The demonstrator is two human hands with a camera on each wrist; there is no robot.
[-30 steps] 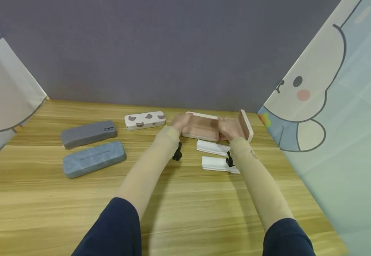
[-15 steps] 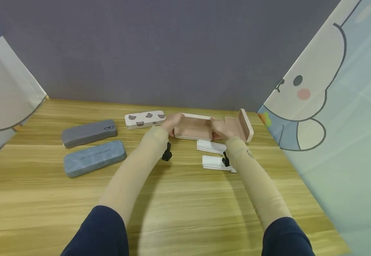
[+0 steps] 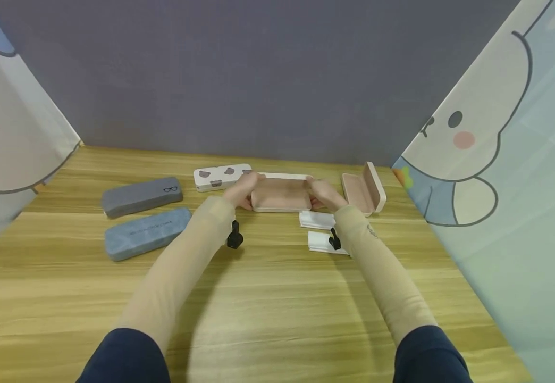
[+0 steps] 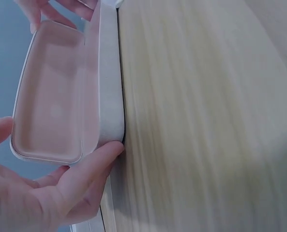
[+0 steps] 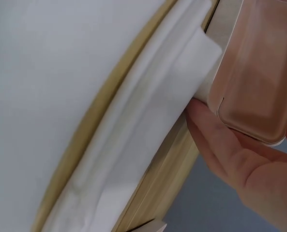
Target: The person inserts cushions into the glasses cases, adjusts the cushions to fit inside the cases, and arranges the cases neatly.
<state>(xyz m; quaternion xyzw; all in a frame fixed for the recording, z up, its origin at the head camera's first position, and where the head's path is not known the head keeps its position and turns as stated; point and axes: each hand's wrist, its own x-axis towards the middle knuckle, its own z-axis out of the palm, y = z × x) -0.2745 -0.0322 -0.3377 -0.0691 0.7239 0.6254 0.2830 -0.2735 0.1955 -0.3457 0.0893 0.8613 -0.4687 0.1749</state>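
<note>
An open glasses case [image 3: 281, 194] with a pink lining and pale outside lies between my hands at the back middle of the table. My left hand [image 3: 242, 191] grips its left end; in the left wrist view the thumb is at the lid's edge and the fingers [image 4: 92, 169] are at the base. At the other end my right hand [image 3: 324, 192] holds the case, with fingers [image 5: 213, 130] under its corner in the right wrist view. No contents show inside the case. A second open pink-lined case [image 3: 358, 191] stands to the right of the right hand.
Two folded white cloths [image 3: 317, 219] lie in front of the held case, partly behind the right forearm. Leftward are a bear-print case [image 3: 221, 176], a grey case [image 3: 141, 197] and a blue case [image 3: 145, 234], all closed. A grey panel [image 3: 239, 80] rises behind the table.
Both hands have moved left with the open glasses case, away from the second open case. My left hand now overlaps the bear-print case's right end in view.
</note>
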